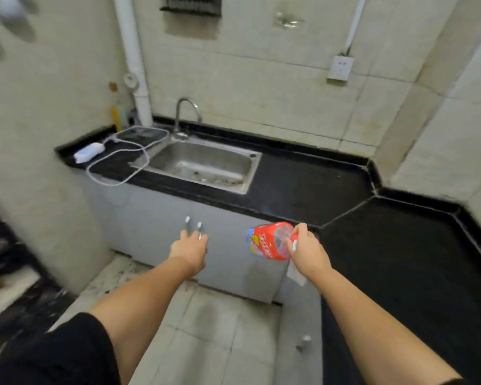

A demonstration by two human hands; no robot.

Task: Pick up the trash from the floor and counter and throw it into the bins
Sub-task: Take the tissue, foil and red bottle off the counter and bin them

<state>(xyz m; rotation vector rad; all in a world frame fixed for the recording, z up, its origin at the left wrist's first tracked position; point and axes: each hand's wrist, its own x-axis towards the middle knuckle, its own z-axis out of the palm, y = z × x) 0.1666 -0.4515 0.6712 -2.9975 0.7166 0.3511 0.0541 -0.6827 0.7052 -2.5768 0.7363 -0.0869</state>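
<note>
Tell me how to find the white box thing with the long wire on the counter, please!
Start at the steel sink set in the black counter and look to its left. Near the counter's far left corner lies a small white power adapter. Its thin white cable loops across the dark counter top toward the sink, and nothing else on that side is white with a wire.

Small, worn domestic kitchen. A rectangular stainless-steel sink (203, 165) with a curved chrome tap (186, 113) is set into an L-shaped black stone surface (311, 187) over grey cabinet doors (161, 218). Stained off-white wall tiles (261, 87) carry a white wall socket (340, 68).
</note>
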